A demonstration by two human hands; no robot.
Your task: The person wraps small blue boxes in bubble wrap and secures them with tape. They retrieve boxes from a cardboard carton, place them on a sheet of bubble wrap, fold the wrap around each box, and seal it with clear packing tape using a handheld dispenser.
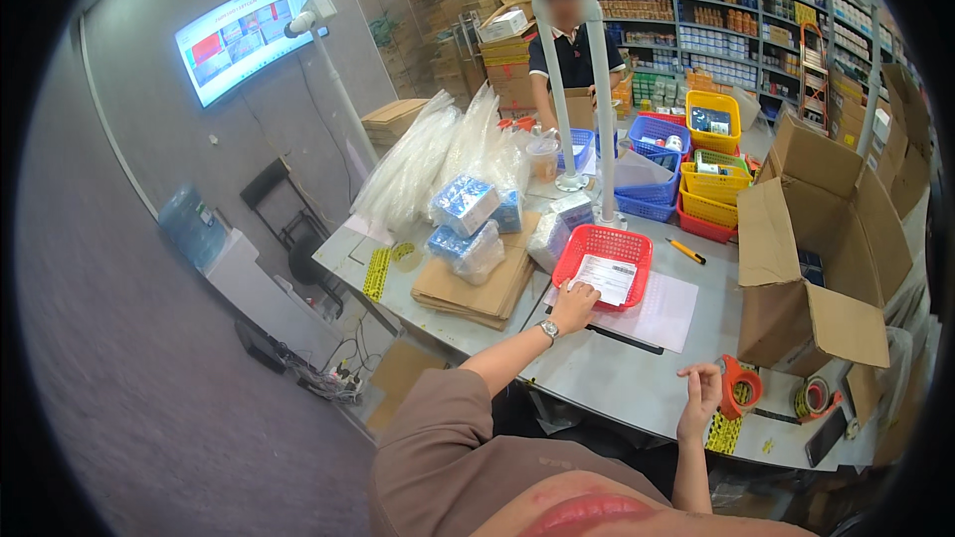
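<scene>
My left hand [574, 306], with a watch on its wrist, grips the near left rim of a red plastic basket [638, 261]. A printed white paper slip [605, 279] lies inside the basket. Under and beside the basket, white sheets [676, 310] rest on a dark-edged board. My right hand [700, 400] is raised over the table's near edge, fingers loosely bent and holding nothing. Closest to it is an orange tape dispenser [738, 387] with black-and-yellow tape.
A large open carton [786, 323] stands at right, near a tape roll [813, 396] and a phone [827, 438]. Brown cardboard sheets [476, 290] and wrapped blue-white packs [464, 205] lie left. White poles [603, 129] rise mid-table. Yellow baskets [712, 182] are stacked beyond. A person [575, 55] works opposite.
</scene>
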